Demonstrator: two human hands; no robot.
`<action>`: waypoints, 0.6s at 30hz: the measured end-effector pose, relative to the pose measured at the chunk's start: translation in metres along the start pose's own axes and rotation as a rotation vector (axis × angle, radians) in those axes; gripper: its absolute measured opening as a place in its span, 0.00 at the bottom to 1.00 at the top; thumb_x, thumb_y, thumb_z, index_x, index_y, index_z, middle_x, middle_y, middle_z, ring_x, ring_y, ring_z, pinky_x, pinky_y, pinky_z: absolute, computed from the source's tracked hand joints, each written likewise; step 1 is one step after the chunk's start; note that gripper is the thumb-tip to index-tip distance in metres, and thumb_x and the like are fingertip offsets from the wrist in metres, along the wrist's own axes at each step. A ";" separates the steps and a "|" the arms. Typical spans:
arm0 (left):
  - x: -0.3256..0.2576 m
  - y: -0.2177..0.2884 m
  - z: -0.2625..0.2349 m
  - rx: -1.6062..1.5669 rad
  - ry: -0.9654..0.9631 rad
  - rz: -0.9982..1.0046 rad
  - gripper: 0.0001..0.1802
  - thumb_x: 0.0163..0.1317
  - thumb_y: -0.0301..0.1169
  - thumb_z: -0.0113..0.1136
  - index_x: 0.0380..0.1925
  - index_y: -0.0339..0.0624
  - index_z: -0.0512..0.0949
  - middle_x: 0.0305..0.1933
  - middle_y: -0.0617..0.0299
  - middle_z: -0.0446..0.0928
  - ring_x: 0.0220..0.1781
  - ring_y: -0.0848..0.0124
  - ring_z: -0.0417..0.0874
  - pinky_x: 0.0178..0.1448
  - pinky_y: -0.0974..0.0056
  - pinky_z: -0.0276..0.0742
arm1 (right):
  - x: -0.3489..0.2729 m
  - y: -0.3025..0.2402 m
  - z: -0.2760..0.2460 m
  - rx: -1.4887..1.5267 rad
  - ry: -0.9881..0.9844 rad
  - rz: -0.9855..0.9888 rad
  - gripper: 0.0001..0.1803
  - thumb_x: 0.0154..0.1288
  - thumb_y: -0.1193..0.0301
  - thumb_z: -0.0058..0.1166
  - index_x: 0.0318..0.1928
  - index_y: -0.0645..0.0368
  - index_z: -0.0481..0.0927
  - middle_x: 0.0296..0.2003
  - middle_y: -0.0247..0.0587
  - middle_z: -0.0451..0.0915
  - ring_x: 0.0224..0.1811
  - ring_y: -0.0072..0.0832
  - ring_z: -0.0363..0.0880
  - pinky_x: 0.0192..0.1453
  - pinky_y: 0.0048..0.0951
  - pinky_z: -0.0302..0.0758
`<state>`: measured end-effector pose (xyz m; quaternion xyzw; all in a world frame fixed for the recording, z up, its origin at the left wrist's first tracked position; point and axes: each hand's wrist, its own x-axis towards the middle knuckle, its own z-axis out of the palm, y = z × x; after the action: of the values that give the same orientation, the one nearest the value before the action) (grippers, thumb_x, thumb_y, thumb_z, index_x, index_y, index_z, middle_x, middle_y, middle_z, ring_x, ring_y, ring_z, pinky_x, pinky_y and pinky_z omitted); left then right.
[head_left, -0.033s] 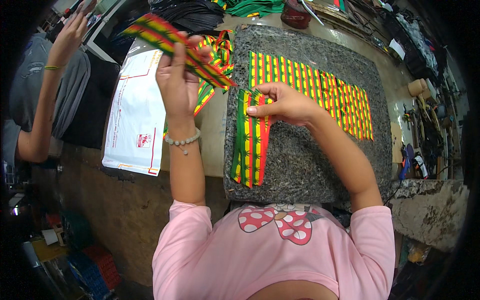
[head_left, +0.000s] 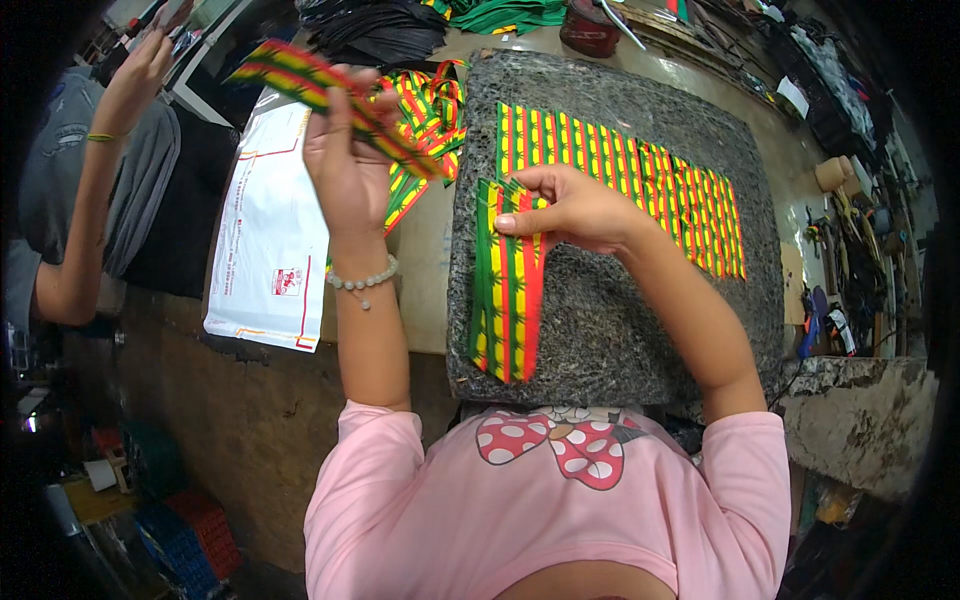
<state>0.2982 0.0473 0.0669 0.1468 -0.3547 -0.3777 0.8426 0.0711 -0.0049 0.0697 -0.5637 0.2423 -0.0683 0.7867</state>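
My left hand (head_left: 345, 165) is raised over the left part of the table, its fingers closed around a striped ribbon strip (head_left: 285, 75) in red, yellow and green with dark leaf shapes. Between the thumb and fingers of my right hand (head_left: 580, 208), a few like strips (head_left: 507, 300) are pinched at their upper ends and hang toward me. Beneath them is a dark speckled slab (head_left: 620, 335). A row of matching strips (head_left: 570, 145) lies side by side on it, beyond and right of my right hand. Behind my left hand is a loose ribbon heap (head_left: 440, 105).
A white printed plastic bag (head_left: 265, 230) lies left of my left forearm. At the far left another person's arm (head_left: 100, 180) is raised. Black straps (head_left: 375, 30) and green strips (head_left: 510, 14) are piled at the back. Cluttered tools (head_left: 850, 220) line the right side.
My left hand has shifted slightly left with its strip, which is blurred. The lower ends of the strips in my right hand have swung a little to the right.
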 end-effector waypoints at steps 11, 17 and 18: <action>0.007 -0.009 -0.021 -0.214 -0.025 -0.172 0.15 0.72 0.28 0.49 0.54 0.32 0.73 0.50 0.53 0.79 0.49 0.67 0.82 0.53 0.65 0.82 | 0.009 0.023 0.006 -0.638 -0.072 -0.037 0.20 0.59 0.65 0.66 0.48 0.63 0.80 0.38 0.43 0.83 0.41 0.25 0.80 0.49 0.30 0.75; 0.002 -0.018 -0.015 -0.054 0.091 -0.245 0.15 0.72 0.30 0.51 0.54 0.33 0.73 0.47 0.51 0.80 0.47 0.65 0.83 0.50 0.65 0.82 | 0.056 0.033 -0.031 -0.882 0.426 -0.615 0.15 0.64 0.68 0.59 0.50 0.60 0.82 0.46 0.45 0.83 0.46 0.34 0.81 0.51 0.34 0.76; 0.001 -0.019 -0.014 -0.060 0.092 -0.252 0.15 0.72 0.30 0.50 0.53 0.34 0.73 0.46 0.51 0.81 0.46 0.65 0.84 0.49 0.64 0.83 | 0.068 0.022 -0.052 -0.970 0.529 -0.529 0.14 0.66 0.68 0.56 0.48 0.59 0.83 0.46 0.47 0.83 0.45 0.37 0.82 0.51 0.36 0.76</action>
<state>0.2985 0.0333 0.0482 0.1821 -0.2828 -0.4837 0.8080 0.1031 -0.0673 0.0163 -0.8627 0.2846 -0.2808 0.3097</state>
